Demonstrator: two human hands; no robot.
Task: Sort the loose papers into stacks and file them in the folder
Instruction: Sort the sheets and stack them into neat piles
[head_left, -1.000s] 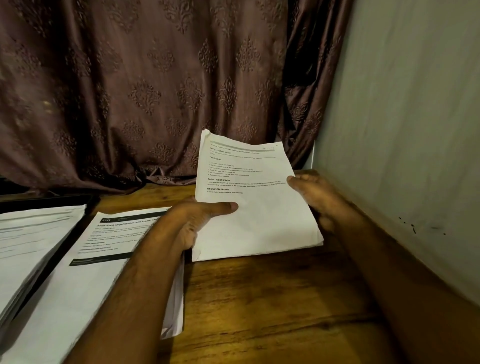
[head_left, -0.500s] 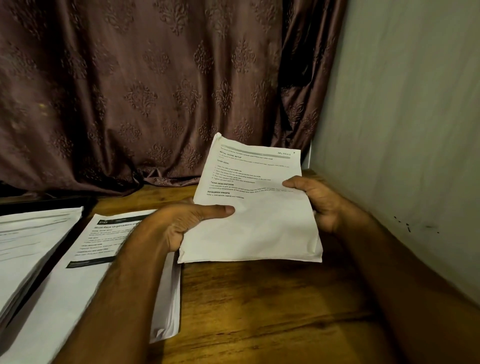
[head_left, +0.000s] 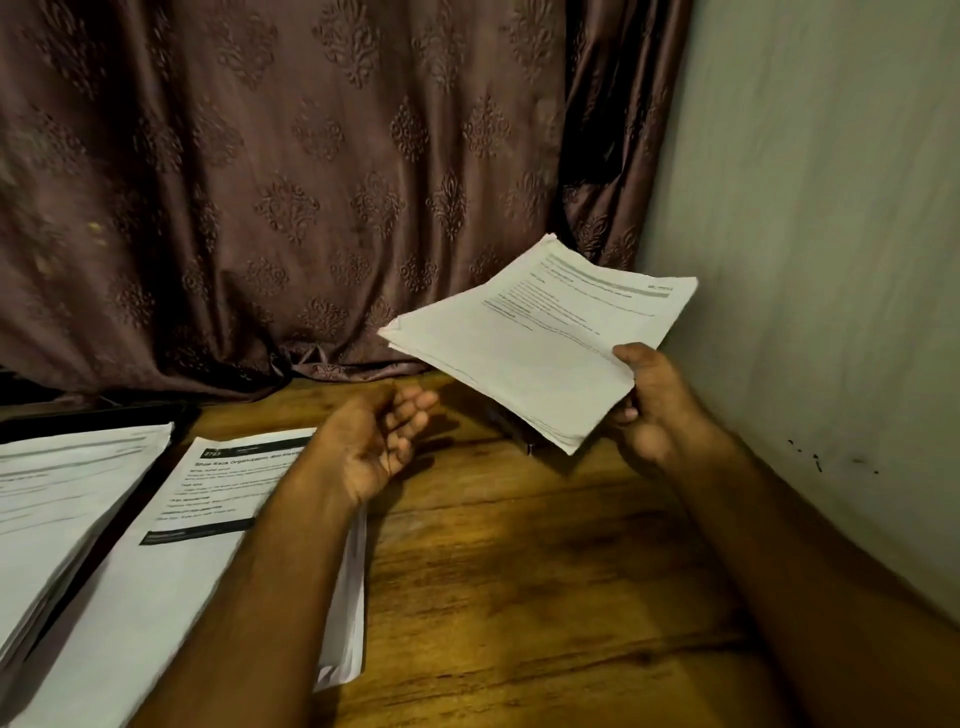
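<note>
Head view: you are looking down at a wooden counter (head_left: 519, 597) set into a corner, curtain behind and wall on your right.
Right hand: your right hand (head_left: 652, 410) pinches the near corner of a held sheaf of papers (head_left: 540, 338), thumb on top, fingers underneath; the sheaf is lifted clear of the counter and slopes up toward the curtain.
Left hand: your left hand (head_left: 376, 441) holds nothing, fingers loosely curled, palm turned toward the sheaf, just short of it.
Middle stack: a stack with a dark-banded top page (head_left: 171, 561) lies flat on the counter, partly under your left forearm.
Far-left stack: another stack (head_left: 62, 499) lies on what looks like a dark folder (head_left: 132, 499) at the left edge; whether it is filed there I cannot tell.
Done so far: two stacks look formed.
Left to do: the held sheaf has no place yet, and filing appears to remain.
</note>
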